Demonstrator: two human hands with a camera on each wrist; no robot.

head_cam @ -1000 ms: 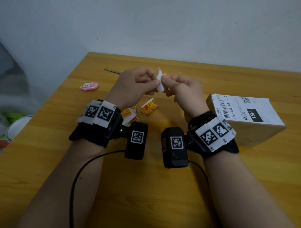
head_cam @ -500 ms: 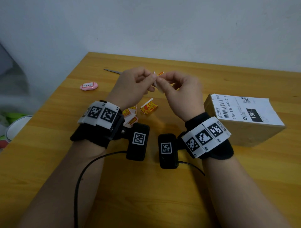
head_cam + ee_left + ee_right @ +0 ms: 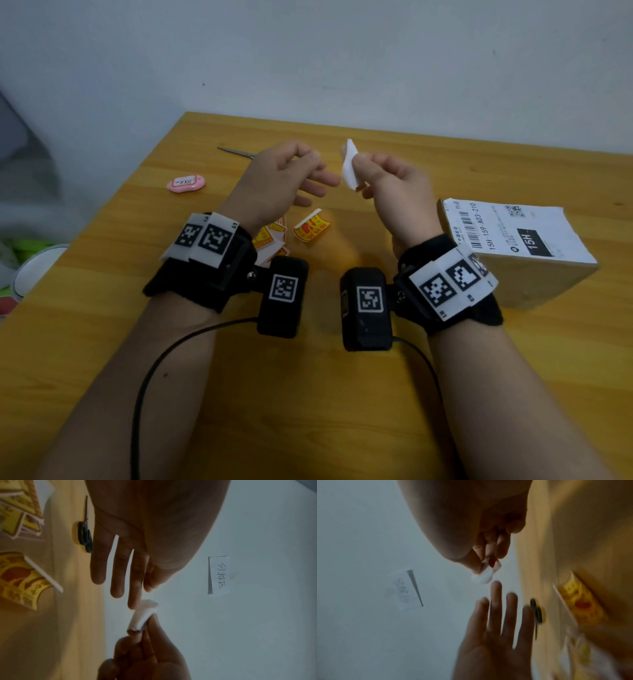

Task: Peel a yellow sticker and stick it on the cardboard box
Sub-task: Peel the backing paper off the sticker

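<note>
The yellow sticker [image 3: 350, 168] is pinched in my right hand, its white backing side facing me and curling upward, only a sliver of orange showing at its lower end; it is held in the air above the far middle of the surface [image 3: 308, 394].

Toward the left edge of the surface lies a small pink oval tag [image 3: 186, 183]. Beyond it, near the far edge, the blade of a pair of scissors [image 3: 236, 152] pokes out from behind my left hand; the left wrist view shows its black handles.

My left hand [image 3: 284, 181] hangs above the surface with its fingers straight and spread, holding nothing; its fingertips [image 3: 134, 603] come just beside the sticker, and I cannot tell whether they touch it. Under that hand and wrist lies a loose heap of yellow and red stickers [image 3: 270, 238], with one curled sticker [image 3: 312, 227] lying just to the right of the heap.

My right hand [image 3: 394, 192] has its thumb and fingers curled round the lower part of the sticker.

The cardboard box [image 3: 520, 253] stands near the right edge of the surface, well apart from the sticker, a white shipping label [image 3: 507, 229] covering its top.
</note>
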